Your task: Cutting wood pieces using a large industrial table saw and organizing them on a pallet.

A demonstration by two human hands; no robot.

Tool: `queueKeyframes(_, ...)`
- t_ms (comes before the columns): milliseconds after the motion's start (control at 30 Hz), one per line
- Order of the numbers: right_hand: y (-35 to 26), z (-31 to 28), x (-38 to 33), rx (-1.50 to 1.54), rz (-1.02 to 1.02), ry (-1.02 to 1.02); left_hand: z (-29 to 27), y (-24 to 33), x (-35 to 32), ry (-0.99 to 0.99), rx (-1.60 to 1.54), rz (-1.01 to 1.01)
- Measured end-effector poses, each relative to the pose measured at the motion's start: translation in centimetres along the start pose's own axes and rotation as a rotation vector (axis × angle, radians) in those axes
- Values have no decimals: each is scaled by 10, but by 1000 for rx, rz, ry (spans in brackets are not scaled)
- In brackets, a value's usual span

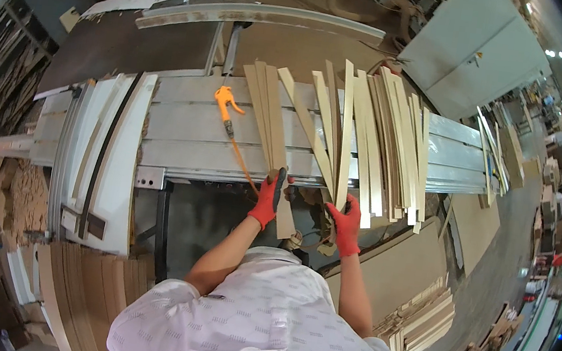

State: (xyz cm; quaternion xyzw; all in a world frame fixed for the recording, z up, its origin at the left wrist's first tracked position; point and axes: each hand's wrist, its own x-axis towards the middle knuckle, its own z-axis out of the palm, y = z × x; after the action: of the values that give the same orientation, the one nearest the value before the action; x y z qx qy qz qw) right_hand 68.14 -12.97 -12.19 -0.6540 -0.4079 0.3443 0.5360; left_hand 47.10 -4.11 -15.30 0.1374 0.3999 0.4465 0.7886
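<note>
- While the gloved left hand is at the near ends of a fan of thin wooden strips, its fingers look closed round them; how many it grips, I cannot tell.
- The gloved right hand pinches the near end of a long pale strip, thumb to the left.
- Both sets lie across the grooved metal bed, overhanging its near edge, with a row of loose strips to the right and an orange air blow gun to the left.
- Each strip should be light, stiff along its edge but springy across its flat, with corners that could chip; holding nearer mid-length would likely curb sagging better than an end pinch.
</note>
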Motion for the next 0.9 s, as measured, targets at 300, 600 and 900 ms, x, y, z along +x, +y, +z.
queueKeyframes(300,-2,88,-33,116,119,-182,-29,-29,11,-37,-124,-87)
queueKeyframes(600,-51,81,-47,-332,-138,-17,-38,-29,-11,-149,254,206)
queueKeyframes(900,-33,86,-44,-286,-34,-80,-29,-27,2,-84,14,-2)
